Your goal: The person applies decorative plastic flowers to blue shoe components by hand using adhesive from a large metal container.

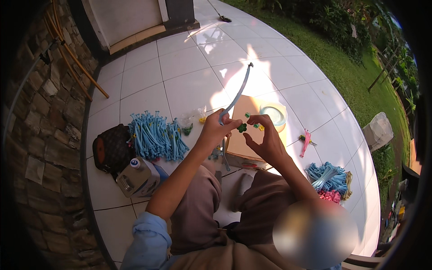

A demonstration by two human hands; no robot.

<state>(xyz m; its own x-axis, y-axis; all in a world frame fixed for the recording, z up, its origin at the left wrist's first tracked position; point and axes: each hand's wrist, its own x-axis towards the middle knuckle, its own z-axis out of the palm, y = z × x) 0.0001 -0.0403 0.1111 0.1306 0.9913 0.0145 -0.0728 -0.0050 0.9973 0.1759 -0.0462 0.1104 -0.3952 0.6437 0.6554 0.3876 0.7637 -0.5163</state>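
Note:
My left hand [217,131] is closed on a long pale blue strip [240,90] that curves up and away, with a small dark knob at its far tip. At the fingertips of the same hand is a small dark green flower-shaped piece [242,128]. Close to its right, my right hand [270,143] has thumb and fingers spread apart, with nothing visible between them. Both hands are above a cardboard box [240,108]. On the box lie small green pieces [247,115] and a yellow piece [261,128], beside a round pale container or roll [275,112].
To the left lie a heap of pale blue stems [155,137], a dark patterned bag [108,150] and a jerrycan [139,177]. A pink bundle [307,143] and blue bundles [328,176] lie on the tiles [184,58] to the right. A whitish bin [378,130] stands near the grass.

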